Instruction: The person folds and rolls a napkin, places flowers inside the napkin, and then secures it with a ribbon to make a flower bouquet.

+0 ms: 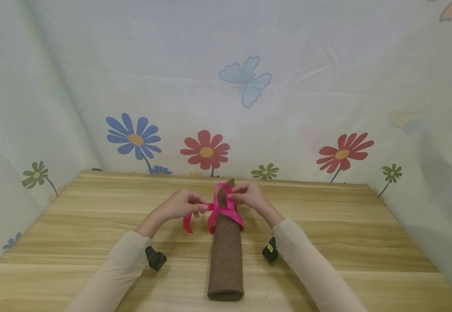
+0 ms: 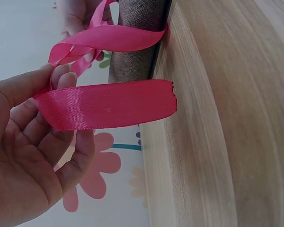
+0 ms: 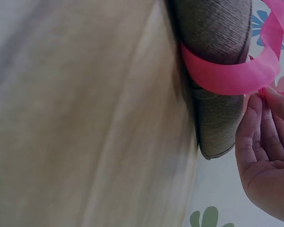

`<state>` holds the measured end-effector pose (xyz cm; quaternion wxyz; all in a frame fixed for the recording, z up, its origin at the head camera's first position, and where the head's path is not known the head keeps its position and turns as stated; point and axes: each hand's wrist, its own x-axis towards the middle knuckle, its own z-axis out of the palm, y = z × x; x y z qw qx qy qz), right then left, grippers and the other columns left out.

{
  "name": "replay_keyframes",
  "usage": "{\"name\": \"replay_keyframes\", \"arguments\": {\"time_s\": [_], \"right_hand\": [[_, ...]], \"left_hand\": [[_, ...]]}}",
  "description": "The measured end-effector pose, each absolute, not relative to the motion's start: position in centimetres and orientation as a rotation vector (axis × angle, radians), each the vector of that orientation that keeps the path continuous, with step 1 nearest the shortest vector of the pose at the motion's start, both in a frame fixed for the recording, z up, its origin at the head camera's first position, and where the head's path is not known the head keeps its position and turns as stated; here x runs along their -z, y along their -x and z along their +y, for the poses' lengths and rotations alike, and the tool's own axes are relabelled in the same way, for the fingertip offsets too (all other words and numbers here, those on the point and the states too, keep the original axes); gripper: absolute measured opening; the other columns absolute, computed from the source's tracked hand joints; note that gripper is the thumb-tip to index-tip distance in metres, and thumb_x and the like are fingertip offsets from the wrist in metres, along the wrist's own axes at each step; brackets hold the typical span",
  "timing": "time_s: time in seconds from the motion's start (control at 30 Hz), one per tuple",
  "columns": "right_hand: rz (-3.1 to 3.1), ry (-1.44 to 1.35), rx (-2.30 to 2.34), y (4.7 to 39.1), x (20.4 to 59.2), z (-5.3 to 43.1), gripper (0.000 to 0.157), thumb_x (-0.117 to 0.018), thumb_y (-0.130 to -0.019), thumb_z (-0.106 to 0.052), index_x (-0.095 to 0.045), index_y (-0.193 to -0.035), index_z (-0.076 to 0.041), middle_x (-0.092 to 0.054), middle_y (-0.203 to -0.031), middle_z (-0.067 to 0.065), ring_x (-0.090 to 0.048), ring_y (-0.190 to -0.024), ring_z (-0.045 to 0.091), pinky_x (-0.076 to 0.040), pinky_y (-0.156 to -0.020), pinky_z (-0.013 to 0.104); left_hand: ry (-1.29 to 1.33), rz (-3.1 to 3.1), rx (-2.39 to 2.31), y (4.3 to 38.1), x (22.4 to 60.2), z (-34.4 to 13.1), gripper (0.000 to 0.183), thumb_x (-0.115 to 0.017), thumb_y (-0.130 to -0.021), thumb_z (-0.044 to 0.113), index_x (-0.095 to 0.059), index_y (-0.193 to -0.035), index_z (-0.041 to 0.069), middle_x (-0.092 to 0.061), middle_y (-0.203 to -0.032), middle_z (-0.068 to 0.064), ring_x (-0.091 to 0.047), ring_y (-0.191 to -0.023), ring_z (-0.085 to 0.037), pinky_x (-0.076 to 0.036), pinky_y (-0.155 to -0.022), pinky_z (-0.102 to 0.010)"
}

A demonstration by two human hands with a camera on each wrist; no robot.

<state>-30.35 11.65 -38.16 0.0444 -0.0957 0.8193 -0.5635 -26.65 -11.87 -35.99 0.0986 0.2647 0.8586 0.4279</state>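
Note:
A rolled brown cloth (image 1: 227, 255) lies lengthwise on the table, pointing away from me. Around its far half runs a pink ribbon (image 1: 230, 213), loosely looped and crossed on top. My left hand (image 1: 181, 203) pinches one length of the ribbon between thumb and fingers, left of the roll; its cut end (image 2: 109, 106) hangs free past the fingers. Over the far end of the roll, my right hand (image 1: 249, 195) pinches another part of the ribbon with thumb and fingertips. In the right wrist view the ribbon band (image 3: 227, 75) curves off the roll toward those fingertips (image 3: 270, 97).
The wooden table (image 1: 308, 251) spreads out on both sides of the roll. Behind it hangs a pale cloth backdrop (image 1: 163, 78) printed with flowers and a butterfly. Small black wrist cameras (image 1: 155, 258) sit under both sleeves.

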Motion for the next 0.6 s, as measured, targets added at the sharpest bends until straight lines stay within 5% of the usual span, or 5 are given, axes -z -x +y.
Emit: {"name": "replay_keyframes", "arguments": {"time_s": [0.6], "right_hand": [[2.528,0.399,1.473,28.6,38.8,12.5,0.016,-0.068,-0.079,-0.005,-0.069,-0.092,0.005,-0.069,-0.082,0.013,-0.06,-0.062,0.007,-0.052,-0.061,0.025]], "left_hand": [[-0.756,2.545,-1.281,26.6,36.1,-11.9,0.015,-0.065,-0.084,0.013,-0.068,-0.093,0.002,-0.065,-0.077,-0.008,-0.063,-0.068,-0.022,-0.053,-0.065,-0.035]]}}
